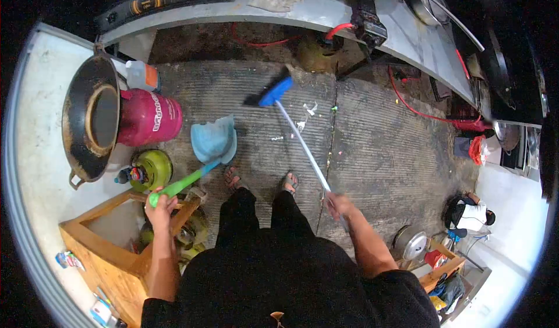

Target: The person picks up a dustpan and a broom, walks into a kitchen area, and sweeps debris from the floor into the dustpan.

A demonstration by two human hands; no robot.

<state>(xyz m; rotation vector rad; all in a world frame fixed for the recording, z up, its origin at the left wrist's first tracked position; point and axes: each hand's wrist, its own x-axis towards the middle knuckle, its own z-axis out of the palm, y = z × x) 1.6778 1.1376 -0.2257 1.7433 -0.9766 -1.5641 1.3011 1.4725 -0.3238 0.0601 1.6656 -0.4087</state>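
My left hand point(161, 206) is closed around the green handle of a dustpan point(211, 142), whose light blue pan is low over the floor in front of my feet. In my right hand point(340, 204) I grip the pale pole of a broom point(303, 144). It slants away from me to a blue head with dark bristles at the floor, farther out than the dustpan. Scraps of white litter point(310, 109) and small bits lie on the ridged floor point(384, 136) just right of the broom head.
To the left are a large wok point(91, 118), a pink gas cylinder point(152, 117), a green cylinder point(152, 169) and a wooden stand point(110, 247). A metal counter point(314, 13) runs along the far side, with a red hose point(419, 111) below. At right, a pot lid point(410, 243) leans near the wall.
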